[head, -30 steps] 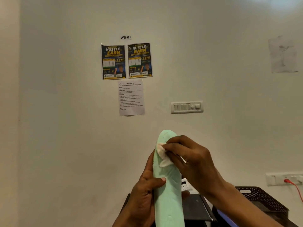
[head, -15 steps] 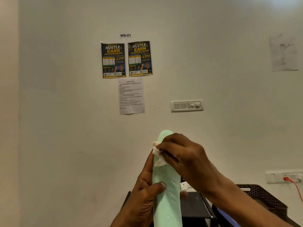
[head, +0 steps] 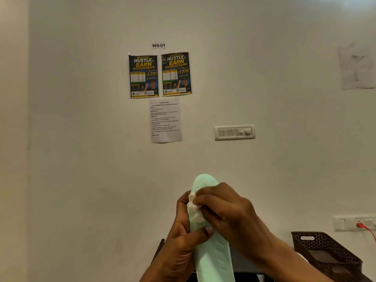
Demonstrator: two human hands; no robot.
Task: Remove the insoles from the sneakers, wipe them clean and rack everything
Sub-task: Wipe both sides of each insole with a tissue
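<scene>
On the wall at 11 o'clock hang two dark posters (head: 143,76), side by side, and a small label (head: 158,45) with "WS-01" is above them. Directly under the posters is a printed sheet (head: 165,120); its text is too small to read.

At 6 o'clock the left hand (head: 181,239) grips a pale green insole (head: 212,259) at its left edge, with the thumb lying across the front face and the fingers behind. The insole stands nearly upright in the air before the wall, rounded end up, and its lower end leaves the picture at the bottom. A white wipe (head: 194,210) lies crumpled on its upper part. The right hand (head: 230,216) comes from 5 o'clock, with its fingers curled around the wipe and pressing it against the insole.

At 3 o'clock is a white switch plate (head: 234,132). At 4 o'clock stands a dark perforated basket (head: 325,251), and above it is a wall socket (head: 354,222) with a red plug (head: 360,225). At 2 o'clock a pale paper (head: 356,66) is fixed to the wall.
</scene>
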